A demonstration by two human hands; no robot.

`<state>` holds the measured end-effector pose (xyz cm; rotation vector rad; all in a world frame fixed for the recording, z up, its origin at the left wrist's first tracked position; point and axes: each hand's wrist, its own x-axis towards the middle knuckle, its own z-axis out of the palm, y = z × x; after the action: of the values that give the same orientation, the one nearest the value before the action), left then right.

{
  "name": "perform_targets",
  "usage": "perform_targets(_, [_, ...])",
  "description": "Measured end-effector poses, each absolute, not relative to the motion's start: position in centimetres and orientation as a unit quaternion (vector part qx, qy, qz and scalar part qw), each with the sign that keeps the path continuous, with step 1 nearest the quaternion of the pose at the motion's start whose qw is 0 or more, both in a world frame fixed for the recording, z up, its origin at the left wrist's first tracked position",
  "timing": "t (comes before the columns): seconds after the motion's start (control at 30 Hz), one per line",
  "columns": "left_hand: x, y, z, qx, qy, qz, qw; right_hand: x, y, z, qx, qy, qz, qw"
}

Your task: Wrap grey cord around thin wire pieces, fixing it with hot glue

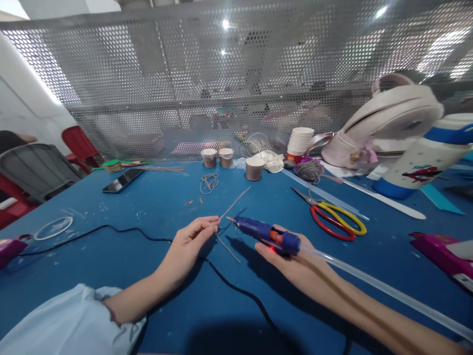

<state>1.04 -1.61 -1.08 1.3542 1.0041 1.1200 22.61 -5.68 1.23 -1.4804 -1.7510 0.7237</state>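
Between the fingertips of my left hand (197, 239) is a thin grey stick (236, 201), pointing up to the right. A loose end of grey yarn (228, 249) hangs below those fingers. My right hand (291, 261) is wrapped round a blue glue gun (254, 229), its red light glowing. The gun's nozzle points left and lies close to the stick near my left fingertips; whether they touch I cannot tell. A long clear glue stick (384, 286) runs out of the gun's back along my right forearm.
Red-and-yellow scissors (334, 217), a grey yarn ball (309, 171) and a tilted bottle (424, 160) lie right. Yarn-wrapped cups (254, 168) and a yarn coil (209, 183) are at the back. A phone (123, 180) lies left. A black cord (136, 230) crosses the blue table (166, 192).
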Motion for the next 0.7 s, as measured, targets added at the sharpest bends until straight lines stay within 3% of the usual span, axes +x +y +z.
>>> perform_targets(0.7, [1.25, -2.03, -0.48, 0.617, 0.423, 0.449, 0.489, 22.36, -5.59, 0.28, -0.541, -0.732, 0.205, 0.361])
